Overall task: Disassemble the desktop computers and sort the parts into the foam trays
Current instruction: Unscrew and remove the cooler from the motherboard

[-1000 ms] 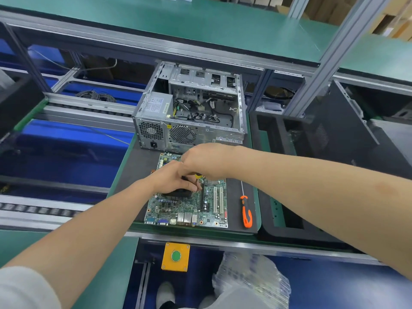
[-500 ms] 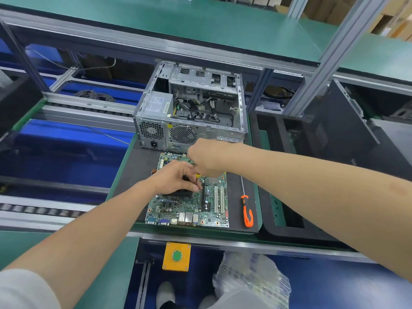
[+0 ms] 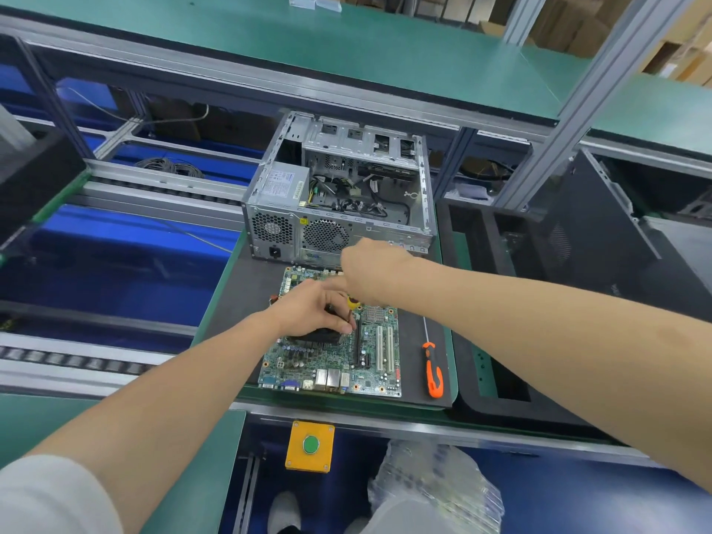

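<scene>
Green bench, board (image 3: 331, 356) lying on the mat just near of the case (image 3: 339, 194), left hand (image 3: 308, 310) clamped on the cooler (image 3: 319, 335), right hand (image 3: 370, 271) fisted round a yellow driver (image 3: 351, 301); I'd keep it dead vertical so it doesn't slip.

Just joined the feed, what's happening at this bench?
A person is stripping a motherboard that lies flat on the dark mat in front of the opened desktop case. The left hand steadies the black cooler on the board, while the right hand works a yellow-handled screwdriver down beside it. An orange screwdriver lies unused on the mat to the right of the board. The cooler is not yet off.
</scene>
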`<action>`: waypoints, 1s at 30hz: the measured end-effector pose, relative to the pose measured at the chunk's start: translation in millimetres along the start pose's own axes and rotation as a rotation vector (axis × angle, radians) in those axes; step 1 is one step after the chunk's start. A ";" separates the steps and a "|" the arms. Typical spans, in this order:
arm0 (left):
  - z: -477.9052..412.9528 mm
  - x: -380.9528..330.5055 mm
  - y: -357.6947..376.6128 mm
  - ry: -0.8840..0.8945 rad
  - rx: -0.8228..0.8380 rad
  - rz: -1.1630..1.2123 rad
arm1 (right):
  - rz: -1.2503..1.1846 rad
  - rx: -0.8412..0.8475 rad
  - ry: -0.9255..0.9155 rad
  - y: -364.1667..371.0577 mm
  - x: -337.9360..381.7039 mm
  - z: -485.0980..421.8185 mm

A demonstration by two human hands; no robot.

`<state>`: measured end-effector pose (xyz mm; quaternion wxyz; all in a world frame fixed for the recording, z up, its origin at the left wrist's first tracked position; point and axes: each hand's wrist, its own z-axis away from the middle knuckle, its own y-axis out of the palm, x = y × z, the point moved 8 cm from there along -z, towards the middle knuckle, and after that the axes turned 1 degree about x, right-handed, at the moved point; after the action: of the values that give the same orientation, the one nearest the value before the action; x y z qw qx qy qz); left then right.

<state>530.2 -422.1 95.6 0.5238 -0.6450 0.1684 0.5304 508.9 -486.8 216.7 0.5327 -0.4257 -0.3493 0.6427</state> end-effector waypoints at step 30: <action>0.2 -8.8 -2.9 -0.004 0.059 0.043 | 0.172 0.088 -0.279 4.1 18.4 8.2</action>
<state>529.0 -423.7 104.7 0.5314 -0.6246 0.1967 0.5374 498.5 -469.5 212.9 0.4401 -0.3368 -0.3536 0.7536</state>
